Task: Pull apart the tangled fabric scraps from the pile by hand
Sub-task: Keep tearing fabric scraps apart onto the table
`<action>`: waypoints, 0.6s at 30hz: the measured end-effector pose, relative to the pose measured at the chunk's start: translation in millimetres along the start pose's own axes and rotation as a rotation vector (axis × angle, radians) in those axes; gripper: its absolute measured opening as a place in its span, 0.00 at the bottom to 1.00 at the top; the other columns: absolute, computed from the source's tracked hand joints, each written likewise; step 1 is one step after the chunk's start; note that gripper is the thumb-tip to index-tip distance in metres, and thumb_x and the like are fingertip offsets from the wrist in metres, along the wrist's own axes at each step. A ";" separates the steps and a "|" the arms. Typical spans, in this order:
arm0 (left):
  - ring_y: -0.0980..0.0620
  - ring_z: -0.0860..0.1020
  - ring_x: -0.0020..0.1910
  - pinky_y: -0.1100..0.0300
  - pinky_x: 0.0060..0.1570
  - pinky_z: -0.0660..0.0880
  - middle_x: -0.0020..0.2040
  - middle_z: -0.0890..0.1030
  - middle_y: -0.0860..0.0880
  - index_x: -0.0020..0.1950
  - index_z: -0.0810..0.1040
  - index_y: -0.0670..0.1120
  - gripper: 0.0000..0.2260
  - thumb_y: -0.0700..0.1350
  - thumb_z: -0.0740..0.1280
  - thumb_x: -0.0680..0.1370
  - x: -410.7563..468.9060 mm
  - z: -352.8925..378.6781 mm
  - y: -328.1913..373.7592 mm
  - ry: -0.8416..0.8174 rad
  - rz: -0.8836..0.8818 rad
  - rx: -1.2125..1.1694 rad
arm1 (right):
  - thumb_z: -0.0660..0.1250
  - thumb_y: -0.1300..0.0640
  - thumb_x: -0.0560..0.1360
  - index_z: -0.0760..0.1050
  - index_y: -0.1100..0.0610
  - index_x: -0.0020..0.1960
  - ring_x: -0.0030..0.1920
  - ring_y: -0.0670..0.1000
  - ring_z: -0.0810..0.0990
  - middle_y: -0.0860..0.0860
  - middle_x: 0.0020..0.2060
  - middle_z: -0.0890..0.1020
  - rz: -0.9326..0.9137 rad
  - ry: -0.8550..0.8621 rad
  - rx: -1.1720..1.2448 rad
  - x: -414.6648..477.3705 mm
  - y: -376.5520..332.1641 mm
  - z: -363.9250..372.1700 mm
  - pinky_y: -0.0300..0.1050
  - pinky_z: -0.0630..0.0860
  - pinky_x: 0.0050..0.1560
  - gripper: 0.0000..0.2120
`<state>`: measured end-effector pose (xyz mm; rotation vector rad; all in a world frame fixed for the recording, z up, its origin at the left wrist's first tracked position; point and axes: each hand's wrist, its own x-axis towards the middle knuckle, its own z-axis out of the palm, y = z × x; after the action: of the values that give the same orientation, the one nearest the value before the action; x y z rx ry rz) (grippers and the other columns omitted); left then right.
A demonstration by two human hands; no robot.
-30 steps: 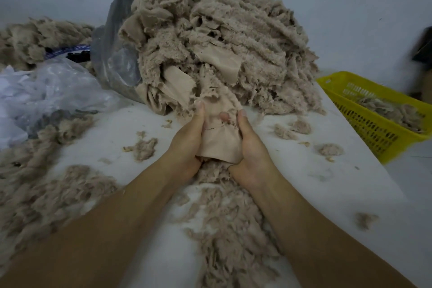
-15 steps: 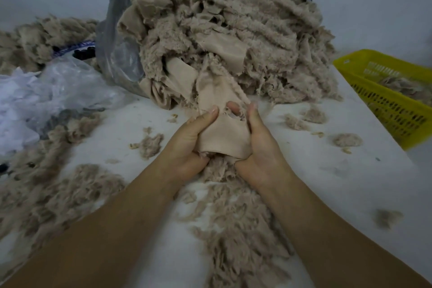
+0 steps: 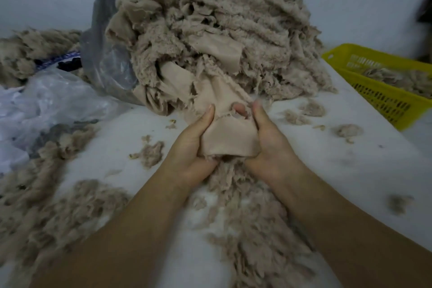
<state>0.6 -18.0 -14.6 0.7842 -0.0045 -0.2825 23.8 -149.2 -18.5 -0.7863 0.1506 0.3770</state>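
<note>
Entry: scrap (image 3: 228, 135), smooth beige cloth, centre of frame, its upper end running into the foot of the pile (image 3: 210, 42) that fills the upper centre on the table (image 3: 350, 170). Condition: frayed, with a ragged hole near its upper right edge. Hazards, as judged: a hard tug may widen that hole and tear the scrap instead of freeing it, since the cloth looks thin there. The tangle may also drag neighbouring strips forward, so the pile slumps toward the lower frame and off the grey bag (image 3: 102, 54) it leans on. More fluff (image 3: 252, 229) would then shed over the loose heap already lying between the forearms. The yellow basket (image 3: 378, 98) at the right edge sits well apart and seems in no danger. Hands: left hand (image 3: 187, 147) grips the scrap's left edge, thumb laid straight up along the cloth, fingers curled underneath and hidden. Right hand (image 3: 268, 145) grips the right edge likewise, thumb raised, one fingertip showing through the hole. Palms face each other with the scrap bunched between them. Both forearms enter from the bottom of the frame and converge at the centre, wrists low over the fluff.
</note>
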 end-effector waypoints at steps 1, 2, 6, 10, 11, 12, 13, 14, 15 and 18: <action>0.46 0.84 0.55 0.53 0.52 0.81 0.56 0.84 0.41 0.54 0.86 0.40 0.16 0.51 0.68 0.76 -0.8 2.1 -1.0 0.002 -0.004 -0.006 | 0.60 0.38 0.78 0.85 0.54 0.35 0.39 0.52 0.85 0.54 0.38 0.85 -0.024 0.020 -0.034 1.5 -1.3 -0.9 0.47 0.82 0.41 0.26; 0.46 0.84 0.54 0.52 0.51 0.82 0.55 0.85 0.41 0.53 0.87 0.41 0.16 0.51 0.68 0.76 -2.2 4.3 -2.7 0.021 -0.006 -0.011 | 0.61 0.38 0.78 0.86 0.54 0.37 0.41 0.52 0.86 0.54 0.41 0.86 -0.051 0.052 -0.086 0.7 -2.6 -0.7 0.48 0.82 0.42 0.25; 0.44 0.82 0.58 0.49 0.56 0.81 0.59 0.83 0.40 0.57 0.85 0.42 0.17 0.51 0.69 0.74 -1.3 12.0 -5.3 0.083 -0.003 0.035 | 0.65 0.40 0.78 0.81 0.58 0.56 0.51 0.56 0.85 0.56 0.52 0.85 -0.195 0.244 -0.341 -5.8 -7.5 -2.0 0.54 0.81 0.55 0.22; 0.45 0.84 0.54 0.50 0.52 0.82 0.57 0.84 0.41 0.51 0.87 0.44 0.14 0.51 0.68 0.78 5.2 8.4 -8.6 0.090 0.006 0.099 | 0.60 0.34 0.78 0.77 0.54 0.66 0.61 0.54 0.78 0.53 0.62 0.80 -0.380 0.309 -0.712 -7.3 -5.4 -2.8 0.52 0.74 0.65 0.28; 0.45 0.83 0.56 0.49 0.53 0.82 0.58 0.84 0.41 0.54 0.86 0.44 0.15 0.52 0.66 0.80 6.6 7.5 -8.7 0.084 0.004 0.104 | 0.59 0.34 0.78 0.77 0.53 0.66 0.62 0.54 0.78 0.52 0.63 0.80 -0.404 0.311 -0.728 -7.1 -4.8 -3.9 0.52 0.74 0.65 0.27; 0.45 0.83 0.57 0.50 0.53 0.82 0.59 0.84 0.41 0.57 0.84 0.43 0.16 0.52 0.64 0.81 7.5 7.1 -8.8 0.081 0.003 0.113 | 0.59 0.35 0.78 0.76 0.54 0.66 0.62 0.54 0.78 0.52 0.63 0.79 -0.413 0.311 -0.716 -5.7 -4.0 -5.6 0.53 0.74 0.65 0.27; 0.45 0.83 0.57 0.51 0.51 0.82 0.59 0.84 0.42 0.59 0.83 0.43 0.16 0.53 0.63 0.82 8.8 7.0 -8.7 0.081 0.007 0.126 | 0.58 0.34 0.78 0.75 0.54 0.68 0.64 0.55 0.77 0.53 0.65 0.78 -0.412 0.313 -0.703 -3.3 -4.4 -7.7 0.54 0.74 0.66 0.29; 0.46 0.84 0.55 0.53 0.48 0.83 0.57 0.84 0.42 0.58 0.83 0.44 0.16 0.53 0.62 0.82 9.4 7.4 -8.7 0.083 0.013 0.141 | 0.58 0.34 0.78 0.72 0.55 0.71 0.65 0.55 0.76 0.54 0.67 0.77 -0.398 0.314 -0.689 -0.8 -5.2 -9.1 0.56 0.73 0.67 0.31; 0.48 0.85 0.53 0.55 0.46 0.83 0.55 0.85 0.43 0.55 0.85 0.44 0.17 0.53 0.61 0.82 9.7 7.8 -8.8 0.081 0.017 0.156 | 0.58 0.34 0.78 0.70 0.56 0.73 0.67 0.56 0.75 0.54 0.69 0.75 -0.392 0.317 -0.681 1.9 -6.0 -10.4 0.57 0.72 0.68 0.33; 0.51 0.86 0.47 0.58 0.41 0.82 0.49 0.87 0.46 0.45 0.88 0.46 0.19 0.51 0.60 0.84 10.8 6.7 -9.7 0.063 0.021 0.174 | 0.58 0.34 0.78 0.69 0.56 0.74 0.68 0.56 0.74 0.55 0.70 0.74 -0.392 0.316 -0.645 7.8 -5.5 -14.2 0.57 0.72 0.68 0.34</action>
<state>7.8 -31.9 -17.7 0.9647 0.0220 -0.2395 33.3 -160.8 -27.0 -1.4830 0.1672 -0.0885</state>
